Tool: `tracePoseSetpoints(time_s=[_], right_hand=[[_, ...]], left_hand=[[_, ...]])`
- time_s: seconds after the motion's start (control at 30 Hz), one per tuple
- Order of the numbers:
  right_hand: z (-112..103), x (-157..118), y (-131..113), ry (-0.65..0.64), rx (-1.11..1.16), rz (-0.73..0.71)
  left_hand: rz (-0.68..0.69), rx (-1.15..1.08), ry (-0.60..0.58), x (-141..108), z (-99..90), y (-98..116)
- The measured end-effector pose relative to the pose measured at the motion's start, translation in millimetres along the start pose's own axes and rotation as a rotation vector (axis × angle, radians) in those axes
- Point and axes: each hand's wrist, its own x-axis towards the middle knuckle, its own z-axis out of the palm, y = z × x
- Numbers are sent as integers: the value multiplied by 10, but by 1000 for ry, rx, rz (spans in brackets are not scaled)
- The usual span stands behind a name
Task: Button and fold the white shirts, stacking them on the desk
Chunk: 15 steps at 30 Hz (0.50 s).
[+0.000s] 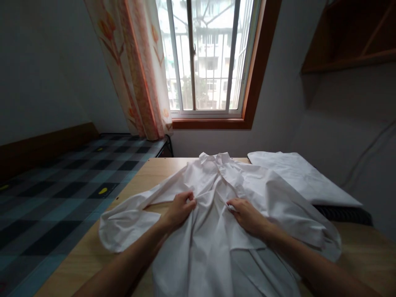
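1 floral curtain (136, 66) hangs by 1 window (210, 62), with a checked bed (71, 189) left, a shelf (349, 62) right.

There are two hands (183, 205) (245, 212), one shirt (207, 231), one curtain (136, 66) and one window (212, 62)

Shirt (207, 231) on a table (88, 255), bed (71, 189) to the left, cloth (297, 177) at right, window (210, 62) behind the table.

No readable text, label, brand, number or sign shows anywhere in view.
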Motion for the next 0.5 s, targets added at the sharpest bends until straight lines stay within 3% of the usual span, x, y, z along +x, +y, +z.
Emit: tracePoseSetpoints(time_s=[0.1,0.17,0.23,0.33,0.43,0.5], right_hand=[[56,61,-179,34,353,-68],[43,55,-313,44,696,-28],[-27,24,-442,8,1032,48],[-190,-16,-607,-71,1358,104],[-306,7,-729,-132,1450,59],[-320,50,-797,-152,1436,22]], left_hand=[[-70,-612,-134,2,-40,252],[-49,-819,-230,11,-113,418],[37,-805,-203,3,-170,524],[146,-574,-144,-80,-118,521],[71,-514,-338,-229,128,375],[1,-579,-376,-300,331,276]])
